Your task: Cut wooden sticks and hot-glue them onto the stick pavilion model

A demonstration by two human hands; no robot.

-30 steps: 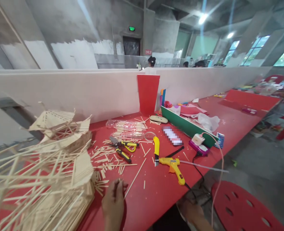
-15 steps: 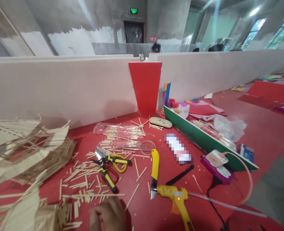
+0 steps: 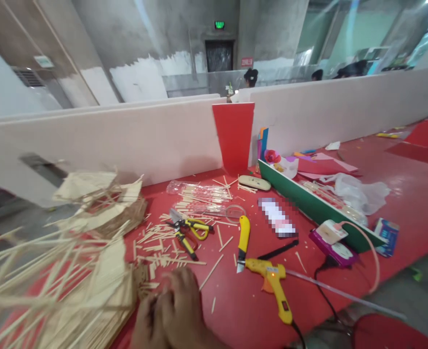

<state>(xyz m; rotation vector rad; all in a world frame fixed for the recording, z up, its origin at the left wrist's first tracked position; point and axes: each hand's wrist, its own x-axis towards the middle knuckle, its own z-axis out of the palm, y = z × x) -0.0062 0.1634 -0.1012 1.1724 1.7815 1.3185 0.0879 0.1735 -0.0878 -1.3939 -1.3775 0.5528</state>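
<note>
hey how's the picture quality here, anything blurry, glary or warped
Head view: the hand and the wooden stick model at lower left are motion-smeared; the glue gun and cutters read sharper. Wide-angle lens bends the white divider. Ceiling light streaks at top; windows at upper right are washed out.

Red worktop (image 3: 243,310), white partition along its far edge. On it: wooden stick model (image 3: 65,271) at the left end; loose sticks (image 3: 163,242); snips (image 3: 187,229); utility knife (image 3: 243,237); glue gun (image 3: 274,286) near the front edge; green board (image 3: 308,203); power strip (image 3: 332,242).
</note>
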